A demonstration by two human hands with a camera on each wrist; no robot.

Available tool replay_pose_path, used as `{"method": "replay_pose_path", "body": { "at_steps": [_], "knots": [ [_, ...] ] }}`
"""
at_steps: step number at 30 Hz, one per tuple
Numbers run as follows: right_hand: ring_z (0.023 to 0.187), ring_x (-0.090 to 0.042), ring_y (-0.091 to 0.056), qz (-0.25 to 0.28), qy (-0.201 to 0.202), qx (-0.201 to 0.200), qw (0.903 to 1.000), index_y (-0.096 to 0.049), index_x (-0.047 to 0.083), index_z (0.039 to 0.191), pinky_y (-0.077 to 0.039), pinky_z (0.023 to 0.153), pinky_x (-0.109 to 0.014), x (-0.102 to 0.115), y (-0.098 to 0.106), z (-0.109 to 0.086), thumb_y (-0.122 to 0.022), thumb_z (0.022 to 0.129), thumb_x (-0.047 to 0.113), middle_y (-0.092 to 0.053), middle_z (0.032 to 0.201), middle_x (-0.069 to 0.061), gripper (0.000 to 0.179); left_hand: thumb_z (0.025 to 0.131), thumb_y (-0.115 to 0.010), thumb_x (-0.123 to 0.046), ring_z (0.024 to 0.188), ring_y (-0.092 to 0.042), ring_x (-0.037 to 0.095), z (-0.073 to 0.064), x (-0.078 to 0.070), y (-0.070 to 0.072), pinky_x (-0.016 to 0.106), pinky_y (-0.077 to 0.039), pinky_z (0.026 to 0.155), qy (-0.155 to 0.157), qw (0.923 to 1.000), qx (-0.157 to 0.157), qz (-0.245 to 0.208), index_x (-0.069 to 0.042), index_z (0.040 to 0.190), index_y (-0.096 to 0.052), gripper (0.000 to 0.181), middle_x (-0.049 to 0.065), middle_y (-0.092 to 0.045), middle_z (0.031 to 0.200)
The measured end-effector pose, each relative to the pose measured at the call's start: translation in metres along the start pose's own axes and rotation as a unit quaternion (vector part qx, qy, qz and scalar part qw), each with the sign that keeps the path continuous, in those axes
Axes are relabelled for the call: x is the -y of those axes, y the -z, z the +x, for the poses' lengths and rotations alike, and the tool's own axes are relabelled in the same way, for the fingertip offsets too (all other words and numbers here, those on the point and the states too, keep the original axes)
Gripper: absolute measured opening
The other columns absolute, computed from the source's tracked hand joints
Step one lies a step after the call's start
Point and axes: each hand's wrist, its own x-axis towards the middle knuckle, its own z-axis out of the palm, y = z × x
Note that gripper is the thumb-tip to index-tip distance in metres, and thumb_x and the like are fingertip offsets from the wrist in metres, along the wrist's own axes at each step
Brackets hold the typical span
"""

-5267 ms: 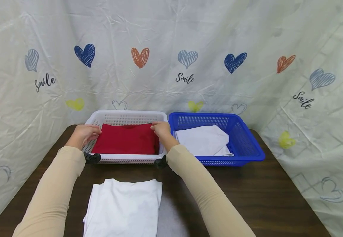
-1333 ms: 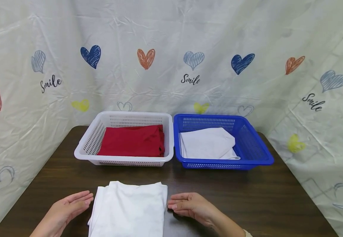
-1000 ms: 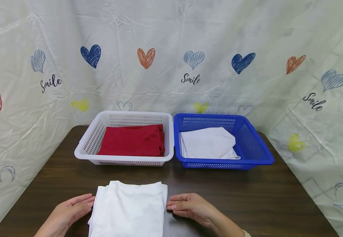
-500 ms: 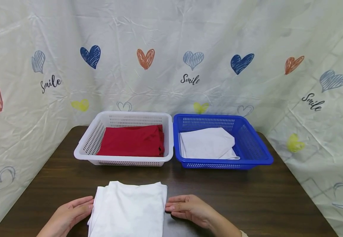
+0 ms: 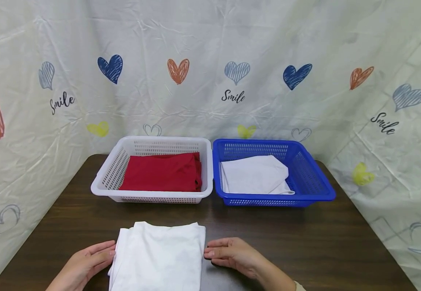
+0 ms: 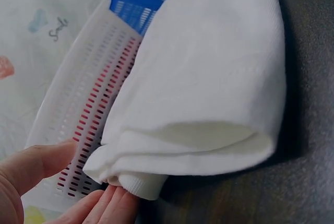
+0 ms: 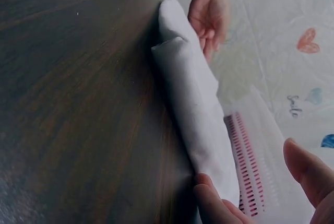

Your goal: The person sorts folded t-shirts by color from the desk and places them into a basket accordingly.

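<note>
A folded white garment lies at the front of the table, its lower part cut off by the head view's edge. At its left side is my left hand, and at its right side my right hand, with extended fingers reaching its edges. In the left wrist view, layered folds and a ribbed edge show on the garment; my fingers are right at its lower corner, thumb held apart. The right wrist view has my fingertips against the garment's near end, thumb also apart.
Behind the garment, a white basket holds folded red cloth. To its right stands a blue basket with another folded white cloth inside. A heart-patterned sheet hangs behind the dark wooden table.
Both hands have left the red cloth in the white basket and come back to the white garment's sides. Over the last second, my left hand has edged slightly right to the garment; the right barely moved.
</note>
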Motion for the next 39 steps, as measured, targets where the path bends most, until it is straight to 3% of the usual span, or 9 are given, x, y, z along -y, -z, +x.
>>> {"method": "replay_pose_path", "body": {
  "at_steps": [11,20,28,34,39],
  "knots": [
    [0.108,-0.019,-0.071,0.043,-0.022,0.009,0.9988,-0.050,-0.015,0.133,-0.054,0.101,-0.039,-0.002,0.000,0.003,-0.063,0.096,0.007,-0.069,0.123,-0.021,0.045,0.101,-0.058,-0.026,0.103,-0.065,-0.003,0.006,0.003,0.004,0.025,-0.056,0.093,0.016,0.9995,0.024,-0.009,0.019,0.146,-0.028,0.070,0.003,-0.063,0.132],
    [0.113,-0.020,-0.068,0.072,-0.031,0.026,0.9966,-0.044,-0.017,0.137,-0.052,0.104,-0.040,-0.003,-0.001,0.006,-0.061,0.097,0.007,-0.067,0.126,-0.022,0.050,0.099,-0.061,-0.026,0.102,-0.065,0.000,0.010,0.003,0.002,0.026,-0.057,0.091,0.033,0.9990,0.027,-0.010,0.017,0.145,-0.034,0.068,-0.002,-0.065,0.125],
    [0.112,-0.018,-0.066,0.069,-0.008,0.047,0.9965,-0.042,-0.018,0.138,-0.051,0.106,-0.040,-0.006,-0.002,0.011,-0.059,0.097,0.006,-0.069,0.122,-0.014,0.050,0.096,-0.067,-0.023,0.098,-0.067,0.010,0.017,0.000,-0.003,0.031,-0.059,0.088,0.051,0.9982,0.010,-0.028,0.020,0.140,-0.038,0.068,0.000,-0.069,0.115],
    [0.109,-0.017,-0.066,0.050,-0.005,0.059,0.9970,-0.043,-0.016,0.139,-0.050,0.107,-0.042,-0.007,-0.002,0.017,-0.057,0.097,0.006,-0.070,0.116,-0.009,0.049,0.096,-0.066,-0.020,0.095,-0.068,0.010,0.017,0.001,-0.005,0.028,-0.059,0.086,0.052,0.9972,0.028,-0.046,0.022,0.139,-0.035,0.069,-0.002,-0.070,0.107],
    [0.102,-0.014,-0.066,0.038,-0.001,0.057,0.9976,-0.045,-0.013,0.139,-0.050,0.106,-0.040,-0.006,-0.006,0.020,-0.058,0.095,0.006,-0.070,0.110,-0.004,0.050,0.096,-0.066,-0.020,0.097,-0.068,0.011,0.018,0.003,-0.005,0.030,-0.059,0.087,0.044,0.9968,0.038,-0.055,0.024,0.141,-0.029,0.073,0.000,-0.070,0.110]
  ]
}}
